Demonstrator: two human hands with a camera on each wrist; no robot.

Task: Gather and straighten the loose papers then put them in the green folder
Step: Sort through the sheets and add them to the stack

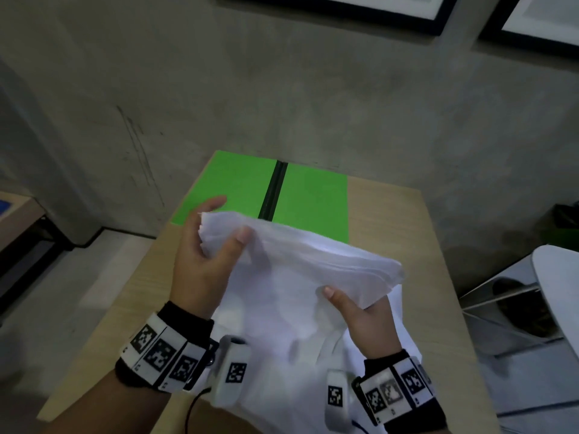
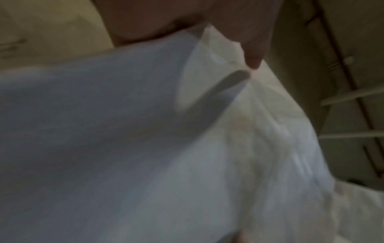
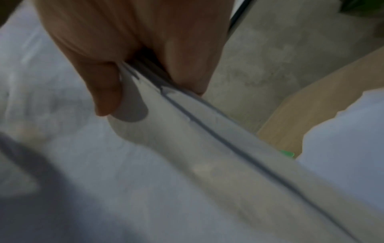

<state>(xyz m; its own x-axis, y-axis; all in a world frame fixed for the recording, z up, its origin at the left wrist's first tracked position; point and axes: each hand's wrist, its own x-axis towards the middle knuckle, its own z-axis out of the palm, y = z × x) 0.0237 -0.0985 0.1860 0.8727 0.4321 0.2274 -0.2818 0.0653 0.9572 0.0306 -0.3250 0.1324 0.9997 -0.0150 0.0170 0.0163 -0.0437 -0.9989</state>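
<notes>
A stack of white papers is held above the wooden table, its top edge bent away from me. My left hand grips the stack's left end, thumb in front and fingers behind. My right hand pinches its right edge, thumb on top. The green folder lies open and flat at the table's far end, its dark spine in the middle, partly hidden by the papers. In the left wrist view the papers fill the frame. In the right wrist view the thumb presses the papers' edge.
More white paper lies on the table under the held stack. A grey concrete wall stands right behind the table. A white chair is at the right. Framed pictures hang above. A low shelf sits at the left.
</notes>
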